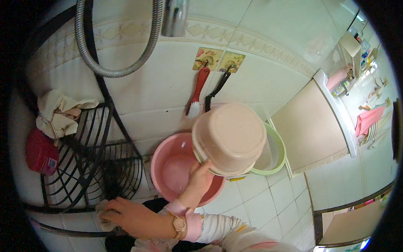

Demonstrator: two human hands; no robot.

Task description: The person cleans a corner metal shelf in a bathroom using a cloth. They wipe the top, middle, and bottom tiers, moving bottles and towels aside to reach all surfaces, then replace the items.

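My left hand (201,181) grips the rim of an upturned beige plastic basin (236,135). The basin is tilted over a pink plastic basin (176,167) on the floor and hides part of it. My right arm, with a watch (179,226) at the wrist, crosses over my left forearm. At the lower left, my right hand (126,215) holds a crumpled greyish cloth (105,217) beside the edge of a black wire corner rack (91,167). Whether the cloth touches the rack I cannot tell. A light green-rimmed basin (280,151) stands behind the beige one.
A cream cloth (56,113) and a red tub (42,154) are at the rack's left. A red-handled brush (200,88) and a black-handled tool (218,88) hang on the tiled wall. Above is a metal hose (118,73); a beige cabinet (308,126) stands right.
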